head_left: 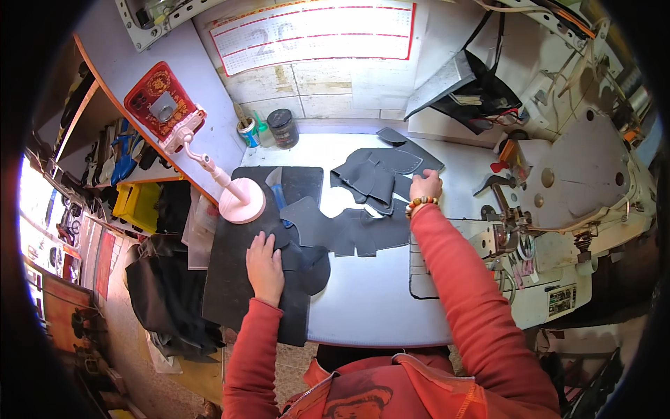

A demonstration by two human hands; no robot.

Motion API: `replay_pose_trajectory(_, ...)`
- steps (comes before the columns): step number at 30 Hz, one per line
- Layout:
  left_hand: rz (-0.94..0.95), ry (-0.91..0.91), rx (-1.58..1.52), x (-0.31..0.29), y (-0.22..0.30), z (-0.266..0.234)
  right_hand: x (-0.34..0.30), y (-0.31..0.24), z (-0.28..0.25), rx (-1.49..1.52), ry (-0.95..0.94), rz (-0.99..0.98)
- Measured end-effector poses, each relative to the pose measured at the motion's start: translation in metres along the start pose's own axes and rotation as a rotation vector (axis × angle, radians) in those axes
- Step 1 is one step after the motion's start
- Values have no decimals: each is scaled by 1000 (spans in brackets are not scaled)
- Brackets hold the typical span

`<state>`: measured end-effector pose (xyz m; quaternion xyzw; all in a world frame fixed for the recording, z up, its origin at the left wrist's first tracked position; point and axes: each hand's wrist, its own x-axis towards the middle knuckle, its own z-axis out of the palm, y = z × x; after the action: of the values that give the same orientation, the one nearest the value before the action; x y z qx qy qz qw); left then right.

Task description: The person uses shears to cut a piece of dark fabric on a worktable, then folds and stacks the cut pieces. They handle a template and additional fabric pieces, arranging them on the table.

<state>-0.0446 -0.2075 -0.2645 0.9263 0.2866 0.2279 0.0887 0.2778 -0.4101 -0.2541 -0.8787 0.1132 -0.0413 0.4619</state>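
My left hand lies flat with fingers stretched out on dark cut sheet pieces at the right side of a black mat. Farther off to the right, my right hand has its fingers bent and closed on the edge of a dark cut piece beside a loose pile of similar pieces. Between the hands, a wide notched dark piece lies on the white table. A blue-handled knife rests on the mat, its handle end near the notched piece.
A pink stand holding a red-cased phone stands on the mat. Behind it are a dark jar and a small can with brushes. A sewing machine occupies the right side, with scissors hanging near it.
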Motion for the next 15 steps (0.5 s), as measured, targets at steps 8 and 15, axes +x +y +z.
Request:
replay_pose_trajectory(8, 20, 129, -136, -3, -11, 6, 6, 14, -3, -666, -146, -325)
replay_pose_trajectory(15, -28, 145, -137, -4, -6, 5, 36, 32, 2, -484, -224, -320)
